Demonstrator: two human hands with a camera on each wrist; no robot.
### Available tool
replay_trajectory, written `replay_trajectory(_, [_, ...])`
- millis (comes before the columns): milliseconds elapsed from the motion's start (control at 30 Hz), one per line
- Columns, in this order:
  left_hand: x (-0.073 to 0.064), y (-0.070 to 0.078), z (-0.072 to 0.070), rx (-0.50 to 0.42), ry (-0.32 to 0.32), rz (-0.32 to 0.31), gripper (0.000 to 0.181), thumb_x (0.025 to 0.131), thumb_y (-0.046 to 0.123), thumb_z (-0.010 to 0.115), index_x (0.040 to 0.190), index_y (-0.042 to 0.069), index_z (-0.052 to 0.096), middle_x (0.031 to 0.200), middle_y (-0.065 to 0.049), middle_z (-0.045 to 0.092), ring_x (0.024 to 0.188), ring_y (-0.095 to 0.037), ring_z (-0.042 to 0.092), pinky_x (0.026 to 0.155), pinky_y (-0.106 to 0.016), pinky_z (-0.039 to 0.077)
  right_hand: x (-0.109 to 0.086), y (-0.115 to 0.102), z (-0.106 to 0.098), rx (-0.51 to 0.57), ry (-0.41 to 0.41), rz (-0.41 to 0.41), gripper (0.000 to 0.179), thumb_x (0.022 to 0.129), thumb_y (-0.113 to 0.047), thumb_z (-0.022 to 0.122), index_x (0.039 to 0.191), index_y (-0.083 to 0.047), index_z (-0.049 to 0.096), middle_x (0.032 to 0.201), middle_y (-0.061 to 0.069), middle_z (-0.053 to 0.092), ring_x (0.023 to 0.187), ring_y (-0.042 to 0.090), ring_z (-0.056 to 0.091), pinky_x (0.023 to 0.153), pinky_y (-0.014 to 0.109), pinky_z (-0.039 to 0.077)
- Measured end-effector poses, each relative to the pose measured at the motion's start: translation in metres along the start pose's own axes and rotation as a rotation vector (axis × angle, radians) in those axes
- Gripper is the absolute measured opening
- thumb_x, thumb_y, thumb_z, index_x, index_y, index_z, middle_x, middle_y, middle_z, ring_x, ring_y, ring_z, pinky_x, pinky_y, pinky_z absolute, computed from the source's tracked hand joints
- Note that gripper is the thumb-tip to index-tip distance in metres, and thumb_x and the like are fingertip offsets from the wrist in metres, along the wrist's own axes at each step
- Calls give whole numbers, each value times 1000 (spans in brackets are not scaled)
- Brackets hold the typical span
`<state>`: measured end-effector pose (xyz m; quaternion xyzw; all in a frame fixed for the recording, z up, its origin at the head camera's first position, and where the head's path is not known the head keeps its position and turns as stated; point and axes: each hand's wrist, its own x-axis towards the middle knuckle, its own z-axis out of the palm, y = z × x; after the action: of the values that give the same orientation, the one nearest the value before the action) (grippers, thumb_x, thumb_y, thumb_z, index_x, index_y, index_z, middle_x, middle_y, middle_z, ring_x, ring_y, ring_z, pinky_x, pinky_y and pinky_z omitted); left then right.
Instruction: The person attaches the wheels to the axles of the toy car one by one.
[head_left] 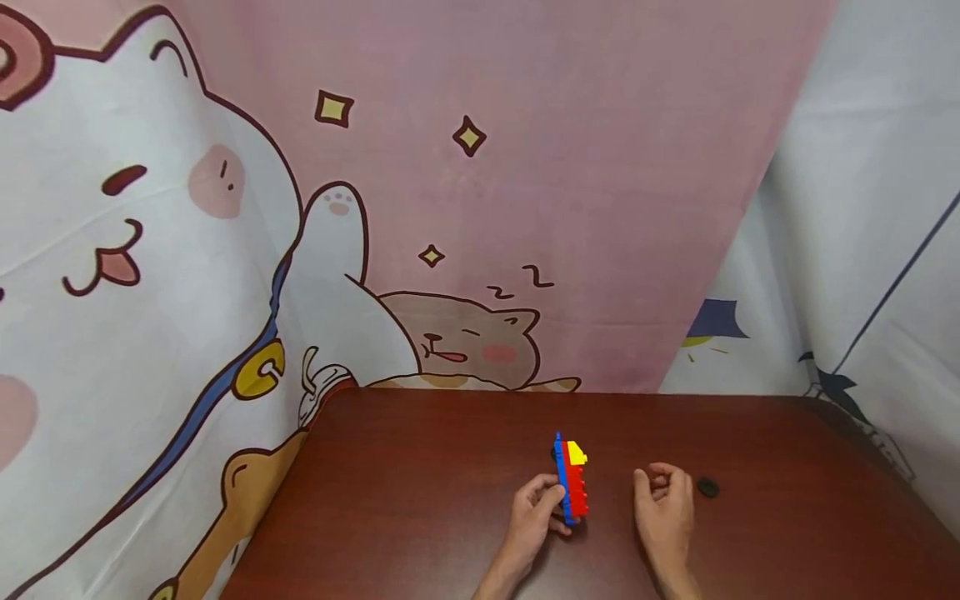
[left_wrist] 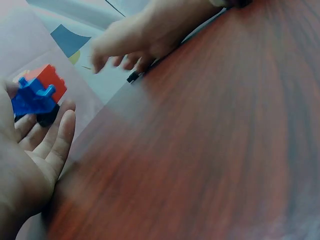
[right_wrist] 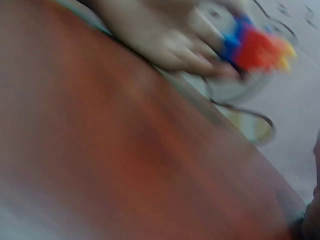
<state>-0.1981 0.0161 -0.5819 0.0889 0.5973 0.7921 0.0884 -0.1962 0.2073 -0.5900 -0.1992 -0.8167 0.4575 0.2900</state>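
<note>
A toy brick vehicle (head_left: 572, 483) has a blue base, red bricks and a yellow brick at its far end. My left hand (head_left: 531, 517) grips it by the blue base above the table, tilted on its side. Black wheels (left_wrist: 48, 116) show under the base in the left wrist view. My right hand (head_left: 667, 517) hovers to the right of the vehicle, its fingers loosely bent and nothing visible between them. Close to its right side, a black wheel (head_left: 708, 487) lies on the table. The right wrist view is blurred, with the vehicle (right_wrist: 257, 50) at its top.
The dark red-brown wooden table (head_left: 420, 500) reaches back to a hanging pink cloth (head_left: 600, 167) printed with cartoon animals. White cloth (head_left: 885, 167) hangs along the right side.
</note>
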Motion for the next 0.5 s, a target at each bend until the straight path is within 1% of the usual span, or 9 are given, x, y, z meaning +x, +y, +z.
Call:
replay_trajectory(67, [-1,0,0,13,-30,4,27,97,15,58,112,-7,63,85,-3,73,63,-9,67,52,-21,54,12,9,-9,-122,11,4,31,93,-22,66,117,-4,58,110,17,49,74,22,52,55,30,38])
replay_trajectory(100, [-2,1,0,17,-44,5,28,97,15,58,112,-8,63,85,-2,72,63,-9,66,52,-21,54,17,13,-13,-174,-1,17,34,93,-23,66,120,-4,57,117,20,47,75,29,54,54,35,39])
replay_trajectory(167, [-3,1,0,19,-63,4,29,97,15,57,112,-9,62,83,1,71,62,-8,65,52,-20,54,24,17,-19,-254,-58,42,43,92,-25,65,128,-4,53,129,26,40,77,40,55,53,45,39])
replay_trajectory(233, [-3,1,0,10,-73,2,30,97,16,57,113,-10,61,83,3,71,63,-8,66,53,-20,54,28,18,-23,-307,-130,60,49,93,-26,63,133,-3,50,136,30,35,82,48,56,55,53,42])
replay_trajectory(300, [-3,1,0,1,-76,9,31,97,15,57,115,-10,61,85,1,71,64,-9,66,53,-20,54,30,16,-24,-342,-195,55,48,93,-25,61,134,-2,51,139,30,35,94,51,56,62,60,44])
replay_trajectory(367, [-2,1,0,4,-78,2,31,96,14,59,116,-9,61,86,0,71,65,-9,65,53,-20,53,30,14,-22,-360,-230,26,42,94,-22,60,130,0,56,137,30,40,104,51,55,68,63,46])
replay_trajectory(433, [-2,1,0,9,-76,-2,31,96,13,59,117,-8,62,88,0,71,66,-9,64,53,-20,53,29,12,-20,-350,-232,-13,34,94,-17,59,123,1,62,134,30,46,111,50,53,75,64,46])
replay_trajectory(467, [-2,1,-1,15,-70,-3,30,96,13,59,117,-8,62,88,-1,71,66,-9,64,53,-20,53,29,12,-19,-339,-223,-32,31,94,-15,60,120,1,64,131,30,49,111,49,54,77,63,47])
replay_trajectory(500, [-1,2,-1,18,-66,-6,30,96,13,59,117,-8,62,88,-2,71,66,-9,64,52,-20,53,29,12,-18,-324,-211,-45,29,94,-14,61,118,1,65,129,29,52,108,47,56,76,61,48])
